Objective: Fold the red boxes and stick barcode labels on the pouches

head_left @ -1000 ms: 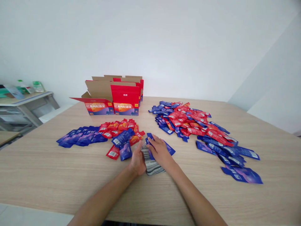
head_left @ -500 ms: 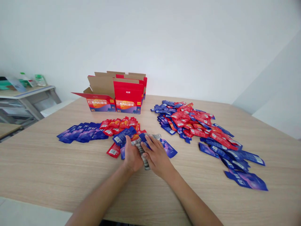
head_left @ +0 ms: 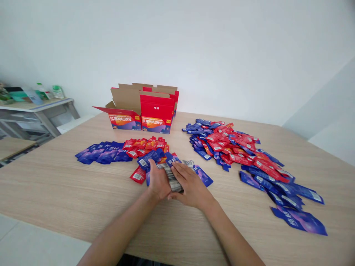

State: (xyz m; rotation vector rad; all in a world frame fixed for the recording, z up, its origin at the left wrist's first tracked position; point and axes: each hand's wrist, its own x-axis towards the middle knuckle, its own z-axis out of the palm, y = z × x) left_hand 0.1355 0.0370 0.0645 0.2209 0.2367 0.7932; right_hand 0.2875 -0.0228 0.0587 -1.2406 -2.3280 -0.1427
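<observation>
A stack of foil drink pouches (head_left: 174, 181) stands between my two hands near the table's front, its grey striped edges facing up. My left hand (head_left: 159, 184) holds the stack along its left side, thumb raised. Against its right side lies my right hand (head_left: 191, 187), fingers stretched forward along it and thumb at the near end. Blue pouches (head_left: 203, 176) and a red pouch (head_left: 138, 175) lie on the table around the hands. Just beyond are a group of red pouches (head_left: 151, 143) and a fanned row of blue pouches (head_left: 109, 152).
Open cardboard boxes (head_left: 156, 120) with red and blue printing stand at the back left of the wooden table (head_left: 63, 188). A large heap of mixed red and blue pouches (head_left: 222, 142) spreads over the right side. A side desk (head_left: 39, 105) with bottles stands at far left.
My right hand has shifted its grip, its thumb moving to the stack's near end. More of the striped edges show between my hands. The view has turned slightly left.
</observation>
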